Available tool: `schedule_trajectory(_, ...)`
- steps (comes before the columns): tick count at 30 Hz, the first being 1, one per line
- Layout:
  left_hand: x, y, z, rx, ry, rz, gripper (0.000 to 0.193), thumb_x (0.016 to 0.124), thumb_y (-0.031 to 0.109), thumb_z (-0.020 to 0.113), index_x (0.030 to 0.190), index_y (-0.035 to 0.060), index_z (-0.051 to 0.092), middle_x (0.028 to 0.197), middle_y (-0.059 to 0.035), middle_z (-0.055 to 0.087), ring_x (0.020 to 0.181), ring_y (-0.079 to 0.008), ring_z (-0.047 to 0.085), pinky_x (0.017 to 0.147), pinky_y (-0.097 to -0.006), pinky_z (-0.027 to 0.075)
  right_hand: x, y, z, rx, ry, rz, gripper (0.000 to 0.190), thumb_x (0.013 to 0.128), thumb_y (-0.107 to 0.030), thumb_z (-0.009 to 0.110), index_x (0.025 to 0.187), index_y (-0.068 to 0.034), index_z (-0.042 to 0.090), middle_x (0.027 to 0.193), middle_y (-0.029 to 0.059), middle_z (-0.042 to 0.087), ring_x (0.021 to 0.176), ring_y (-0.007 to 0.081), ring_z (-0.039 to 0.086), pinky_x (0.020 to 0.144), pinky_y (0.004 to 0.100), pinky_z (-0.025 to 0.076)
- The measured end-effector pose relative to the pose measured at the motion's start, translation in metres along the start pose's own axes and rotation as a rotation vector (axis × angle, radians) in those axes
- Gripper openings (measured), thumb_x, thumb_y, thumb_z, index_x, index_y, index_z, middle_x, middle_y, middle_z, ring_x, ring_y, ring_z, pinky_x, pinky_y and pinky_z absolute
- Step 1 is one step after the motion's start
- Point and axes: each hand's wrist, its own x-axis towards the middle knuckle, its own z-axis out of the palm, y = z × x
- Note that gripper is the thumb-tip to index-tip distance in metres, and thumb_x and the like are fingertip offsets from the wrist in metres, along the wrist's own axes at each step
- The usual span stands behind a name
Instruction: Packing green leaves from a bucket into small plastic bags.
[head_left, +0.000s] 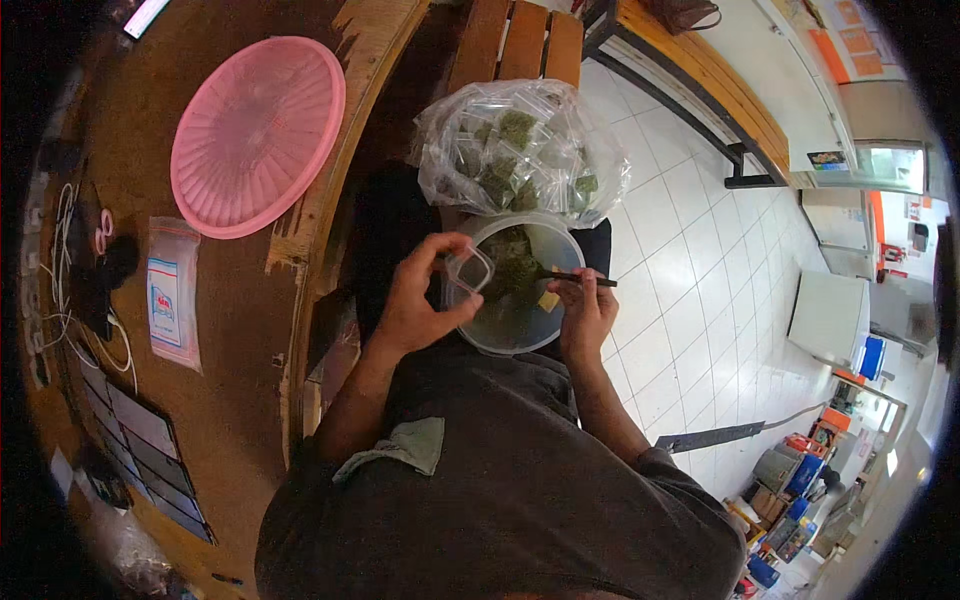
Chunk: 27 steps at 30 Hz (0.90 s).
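My left hand (420, 304) pinches a small clear plastic bag (472, 270), its mouth spread between thumb and fingers. In my right hand (586, 313) is the dark handle of a spoon-like tool (602, 281); its far end reaches toward the dried green herb and is hard to make out. Both hands are over a round translucent plastic tub (517, 349) at my lap. Loose dried green herb (511, 262) lies in its left part, and a yellowish piece (550, 301) shows near its right side. Beyond the tub, a large clear plastic bag (435, 169) holds several small zip bags (517, 131) of green herb.
To my left runs a worn wooden table (240, 420) with a splintered edge. On it lie a pink ribbed lid (259, 139), a pack of plastic bags (174, 300), pink-handled scissors (103, 231) and white cables (64, 255). A slatted wooden seat (517, 41) stands ahead; white floor tiles (675, 277) extend rightward.
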Motion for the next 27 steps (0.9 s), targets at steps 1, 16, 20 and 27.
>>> schedule_trajectory(1, 0.002, 0.002, 0.005, 0.127, -0.040, 0.019, 0.055, 0.071, 0.010, 0.075, 0.120, 0.0047, 0.052, 0.115, -0.0098, 0.057, 0.108, -0.0194, 0.056, 0.086, -0.0343, 0.046, 0.000, -0.006, -0.001, 0.056, 0.028, 0.004, 0.025, 0.099, -0.021, 0.052, 0.097, 0.004, 0.056, 0.086, 0.0169, 0.066, 0.074, 0.0254, 0.068, 0.068, 0.0352, 0.053)
schedule_trajectory(16, 0.017, -0.016, 0.069, 0.502, -0.002, 0.172, 0.055, 0.069, 0.010, 0.075, 0.118, 0.0042, 0.052, 0.114, -0.0155, 0.056, 0.112, -0.0347, 0.054, 0.096, -0.0423, 0.044, -0.024, -0.081, 0.015, -0.653, -0.126, -0.825, 0.010, 0.091, 0.000, 0.053, 0.084, 0.005, 0.059, 0.083, 0.0147, 0.065, 0.072, 0.0214, 0.063, 0.064, 0.0296, 0.049)
schedule_trajectory(20, 0.017, -0.016, 0.062, 0.344, 0.061, 0.190, 0.054, 0.069, 0.011, 0.077, 0.117, 0.0042, 0.053, 0.115, -0.0152, 0.058, 0.111, -0.0327, 0.056, 0.097, -0.0415, 0.044, -0.003, -0.070, 0.007, -0.804, -0.161, -0.581, 0.007, 0.084, -0.005, 0.065, 0.089, 0.001, 0.066, 0.090, 0.0141, 0.065, 0.073, 0.0232, 0.065, 0.068, 0.0329, 0.051)
schedule_trajectory(27, 0.013, 0.001, 0.053, 0.379, 0.129, 0.347, 0.056, 0.070, 0.016, 0.081, 0.118, 0.0049, 0.054, 0.113, -0.0124, 0.061, 0.106, -0.0302, 0.060, 0.091, -0.0410, 0.046, -0.013, -0.074, 0.039, -0.854, -0.432, -0.587, 0.026, 0.070, -0.014, 0.081, 0.093, -0.006, 0.071, 0.086, 0.0068, 0.067, 0.088, 0.0246, 0.059, 0.079, 0.0369, 0.043)
